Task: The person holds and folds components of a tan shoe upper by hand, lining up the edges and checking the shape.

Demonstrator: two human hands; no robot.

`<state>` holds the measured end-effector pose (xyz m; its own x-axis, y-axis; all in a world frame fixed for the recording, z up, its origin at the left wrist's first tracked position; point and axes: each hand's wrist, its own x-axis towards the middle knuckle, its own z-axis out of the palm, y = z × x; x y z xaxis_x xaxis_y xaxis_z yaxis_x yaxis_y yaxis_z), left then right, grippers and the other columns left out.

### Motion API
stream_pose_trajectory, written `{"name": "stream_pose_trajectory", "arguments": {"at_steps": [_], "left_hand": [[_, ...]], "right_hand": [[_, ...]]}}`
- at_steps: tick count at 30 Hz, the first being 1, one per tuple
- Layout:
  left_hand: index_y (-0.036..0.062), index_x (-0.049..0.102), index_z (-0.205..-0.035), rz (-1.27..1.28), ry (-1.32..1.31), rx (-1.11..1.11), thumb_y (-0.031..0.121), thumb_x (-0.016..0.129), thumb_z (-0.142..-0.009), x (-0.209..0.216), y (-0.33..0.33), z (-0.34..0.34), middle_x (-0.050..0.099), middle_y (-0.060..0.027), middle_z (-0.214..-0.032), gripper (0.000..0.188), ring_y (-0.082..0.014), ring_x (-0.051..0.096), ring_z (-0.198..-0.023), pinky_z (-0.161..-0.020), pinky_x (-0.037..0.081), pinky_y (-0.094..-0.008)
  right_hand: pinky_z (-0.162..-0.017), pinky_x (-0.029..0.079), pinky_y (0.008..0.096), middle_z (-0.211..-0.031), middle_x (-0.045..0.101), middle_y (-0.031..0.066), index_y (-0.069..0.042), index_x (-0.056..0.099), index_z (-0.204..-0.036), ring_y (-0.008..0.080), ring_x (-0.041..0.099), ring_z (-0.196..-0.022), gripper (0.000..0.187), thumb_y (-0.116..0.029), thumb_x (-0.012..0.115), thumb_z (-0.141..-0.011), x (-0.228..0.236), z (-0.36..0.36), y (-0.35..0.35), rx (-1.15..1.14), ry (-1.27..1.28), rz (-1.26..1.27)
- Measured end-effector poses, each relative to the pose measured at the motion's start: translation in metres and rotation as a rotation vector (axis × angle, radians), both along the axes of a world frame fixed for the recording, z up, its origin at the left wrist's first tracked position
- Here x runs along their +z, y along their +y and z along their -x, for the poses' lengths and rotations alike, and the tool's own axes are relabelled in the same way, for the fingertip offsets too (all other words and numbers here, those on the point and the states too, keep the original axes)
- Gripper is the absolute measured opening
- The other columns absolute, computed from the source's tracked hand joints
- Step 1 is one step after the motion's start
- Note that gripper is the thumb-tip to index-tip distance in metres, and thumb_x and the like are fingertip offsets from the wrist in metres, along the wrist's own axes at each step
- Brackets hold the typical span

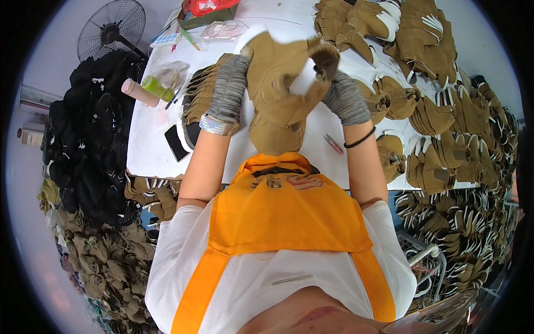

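Observation:
Above the white table (320, 161) I hold up a brown shoe upper (272, 69), partly blurred. My left hand (231, 83), in a grey knitted glove, is closed on its left edge. On the other side, my right hand (345, 99), gloved the same way, grips the upper near its curled dark opening; those fingers are partly hidden behind it. Below the raised piece, close to my orange apron (289, 217), another brown upper (272, 136) is partly covered. A fanned stack of brown uppers (201, 92) lies beside my left hand. Red-handled thread snips (335, 145) rest near my right wrist.
Left on the table are a black phone (177, 143), a pink cylinder (139, 92) and a green roll (157, 88). Rows of brown uppers (439, 117) fill the right side. A fan (111, 29) stands far left, above piled black uppers (83, 133). A wire basket (425, 259) sits lower right.

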<state>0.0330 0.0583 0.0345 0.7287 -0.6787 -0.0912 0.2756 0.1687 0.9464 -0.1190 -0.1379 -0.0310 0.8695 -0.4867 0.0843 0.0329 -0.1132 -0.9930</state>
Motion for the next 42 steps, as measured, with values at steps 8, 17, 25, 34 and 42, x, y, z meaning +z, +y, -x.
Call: {"name": "stream_pose_trajectory", "arguments": {"at_steps": [8,17,25,34,42], "left_hand": [[-0.0020,0.059,-0.108,-0.072,0.071,-0.213,0.032,0.054,-0.092,-0.150,0.025,-0.040,0.063,-0.0080,-0.091,0.038,-0.0152,0.061,-0.075,-0.062,0.051,-0.0251],[-0.0018,0.060,-0.104,-0.542,-0.416,-0.366,0.019,0.052,-0.091,-0.150,0.011,-0.031,0.064,-0.0056,-0.092,0.026,-0.0128,0.056,-0.079,-0.070,0.048,-0.0272],[0.0001,0.060,-0.102,-0.771,-1.031,-0.568,0.023,0.044,-0.093,-0.186,0.005,-0.056,0.064,-0.0172,-0.087,0.029,-0.0260,0.060,-0.081,-0.073,0.048,-0.0348],[-0.0039,0.056,-0.110,-0.941,-1.004,-0.315,0.044,0.048,-0.091,-0.153,0.009,-0.041,0.061,-0.0242,-0.090,0.053,-0.0342,0.060,-0.087,-0.078,0.047,-0.0387],[-0.0005,0.048,-0.125,-0.053,-0.591,-0.410,0.022,0.059,-0.089,-0.036,0.005,0.027,0.056,-0.0147,-0.118,0.045,-0.0218,0.052,-0.110,-0.093,0.042,-0.0319]], "right_hand": [[-0.098,0.042,0.0293,-0.122,0.053,0.0081,-0.001,0.041,-0.129,0.0177,0.051,-0.109,0.040,-0.020,0.048,-0.094,-0.093,0.001,0.025,0.213,0.198,0.001],[-0.074,0.051,0.0319,-0.098,0.060,0.0120,0.000,0.051,-0.110,0.0188,0.058,-0.084,0.046,-0.008,0.073,-0.070,-0.167,0.001,0.004,-0.035,0.064,-0.678],[-0.070,0.051,0.0321,-0.091,0.058,0.0106,-0.003,0.052,-0.107,0.0245,0.058,-0.080,0.041,-0.015,0.070,-0.073,-0.144,0.031,0.045,-0.117,0.233,-0.840],[-0.078,0.047,0.0363,-0.095,0.058,0.0152,-0.003,0.056,-0.103,0.0313,0.056,-0.089,0.032,-0.015,0.068,-0.075,-0.137,0.041,0.043,-0.124,0.462,0.524],[-0.086,0.045,0.0263,-0.105,0.059,0.0084,0.000,0.052,-0.120,0.0158,0.054,-0.099,0.045,-0.035,0.055,-0.091,-0.012,-0.013,0.082,-0.149,-0.232,-0.159]]}}
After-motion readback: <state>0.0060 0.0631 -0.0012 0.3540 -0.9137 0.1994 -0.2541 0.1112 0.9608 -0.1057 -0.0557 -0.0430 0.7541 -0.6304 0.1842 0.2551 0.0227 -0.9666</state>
